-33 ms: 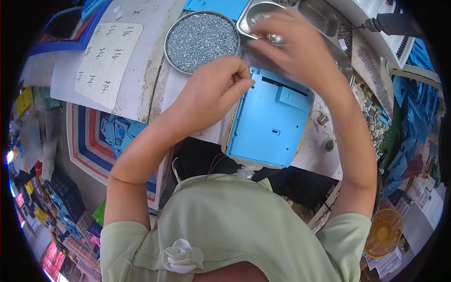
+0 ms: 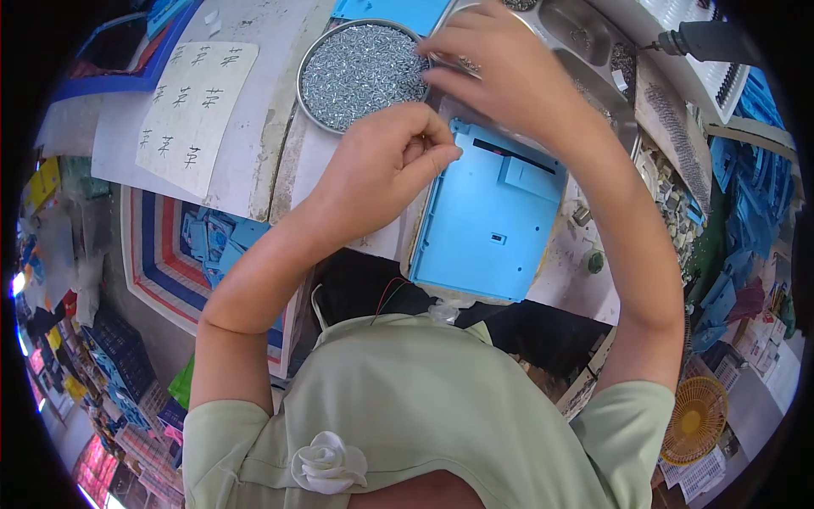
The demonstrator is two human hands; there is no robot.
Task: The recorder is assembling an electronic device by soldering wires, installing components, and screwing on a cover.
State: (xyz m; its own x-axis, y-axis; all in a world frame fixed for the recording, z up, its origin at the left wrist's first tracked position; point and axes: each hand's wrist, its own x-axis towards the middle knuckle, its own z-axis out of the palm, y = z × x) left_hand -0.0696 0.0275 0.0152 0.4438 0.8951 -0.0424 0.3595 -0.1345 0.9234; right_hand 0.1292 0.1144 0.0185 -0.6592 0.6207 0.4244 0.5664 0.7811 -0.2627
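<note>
A light-blue plastic panel lies in front of me, with a dark slot near its far edge and a small rectangular hole lower down. By its far left corner is my left hand, thumb and fingertips pinched together; whatever they hold is too small to make out. My right hand reaches past the panel's far edge, thumb and fingers apart, with its fingertips at the right rim of a round metal dish. Small silvery metal pieces, like screws or pins, fill that dish.
Behind my right hand stands a compartmented metal tray with small parts. A dark power screwdriver points in from the far right. A handwritten paper sheet lies at left, above a striped bag of blue pieces. Loose parts litter the right side.
My right hand has moved left, from above the metal tray to the right rim of the round dish. My left hand has barely shifted, and the blue panel stays put.
</note>
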